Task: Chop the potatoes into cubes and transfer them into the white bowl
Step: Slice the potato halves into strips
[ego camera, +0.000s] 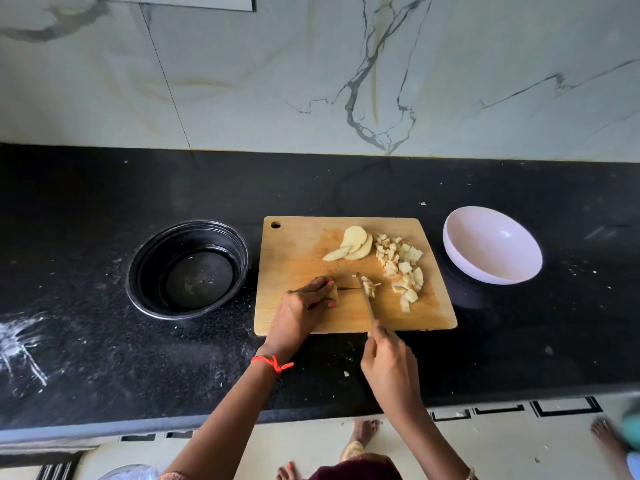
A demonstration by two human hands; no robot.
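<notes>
The left grip [302, 309] is closed round one potato piece [333, 292], fingers curled over its top and the thumb against its near side, pinning it to the cutting board [298, 258]. The right grip [386, 362] is wrapped tight round the handle of one knife [367, 296]. The handle is hidden inside the hand, and the blade runs away from the person across the board with its edge down just right of the held piece. A few freshly cut bits [371, 286] lie against the blade's right side.

Farther out on the same board, toward the wall, three overlapping potato slices [353, 241] can be made out lying flat. To their right a loose heap of potato cubes [401, 266] stretches down the right side of the board, too many and too jumbled to count. All the potato in view is on the board, save one pale scrap [346, 374] on the black worktop [104, 358] near the left wrist.

One thread band [273, 363], red, is tied round that wrist.

Two bowls flank the board on the worktop. The white bowl [491, 244] stands to the right, near the board but not touching it. One black bowl [188, 269] stands to the left, just beside the board's edge. White dusty smears mark the worktop at the far left.

Behind it rises a veined marble wall [311, 81]. Below the worktop's edge, bare feet [363, 432] show on the pale floor.
</notes>
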